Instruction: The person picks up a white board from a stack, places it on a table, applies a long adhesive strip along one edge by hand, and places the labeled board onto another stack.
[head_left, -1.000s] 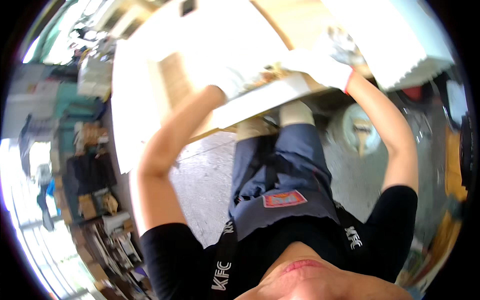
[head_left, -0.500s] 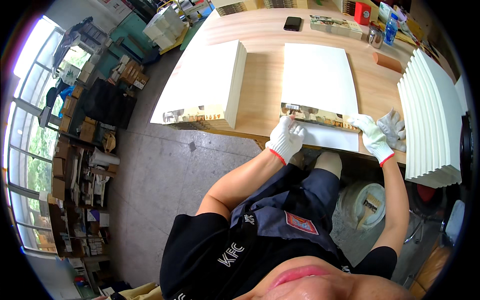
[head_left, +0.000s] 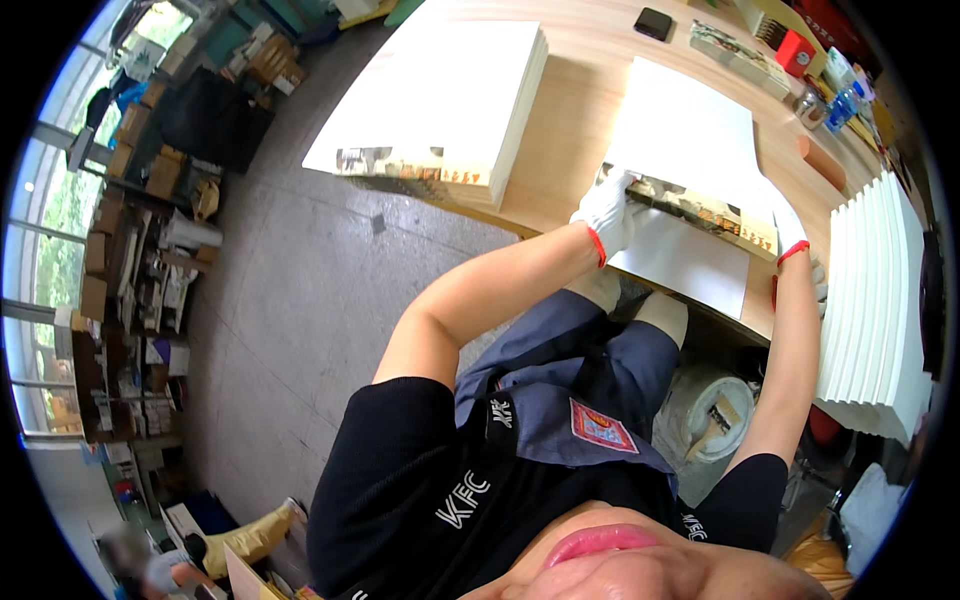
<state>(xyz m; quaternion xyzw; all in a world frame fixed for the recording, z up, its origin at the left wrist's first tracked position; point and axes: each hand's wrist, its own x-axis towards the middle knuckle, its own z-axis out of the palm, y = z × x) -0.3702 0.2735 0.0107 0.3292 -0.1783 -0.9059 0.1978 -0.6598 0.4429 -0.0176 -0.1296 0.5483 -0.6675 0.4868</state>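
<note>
A book (head_left: 685, 115) with a white upper face and a printed spine edge lies in front of me, its spine toward me and apparently raised a little. My left hand (head_left: 606, 208), in a white knit glove with a red cuff, grips the spine's left corner. Along the right edge my right hand (head_left: 786, 215), gloved the same way, holds the book; its fingers are partly lost against the white. Under the spine a white sheet (head_left: 690, 262) reaches to the table's front edge. A spare grey-white glove (head_left: 819, 285) shows partly behind my right forearm.
To the left stands a stack of similar books (head_left: 430, 100); a fanned white stack (head_left: 872, 300) is at the right. Farther back are a phone (head_left: 653, 24), a printed block (head_left: 740, 60), a bottle (head_left: 845, 106) and a brown block (head_left: 821, 163). A bucket with a brush (head_left: 715, 425) sits below.
Both hands have shifted to the ends of the book and grip it, and more of its spine side now shows. The whole view has turned and moved a little.
</note>
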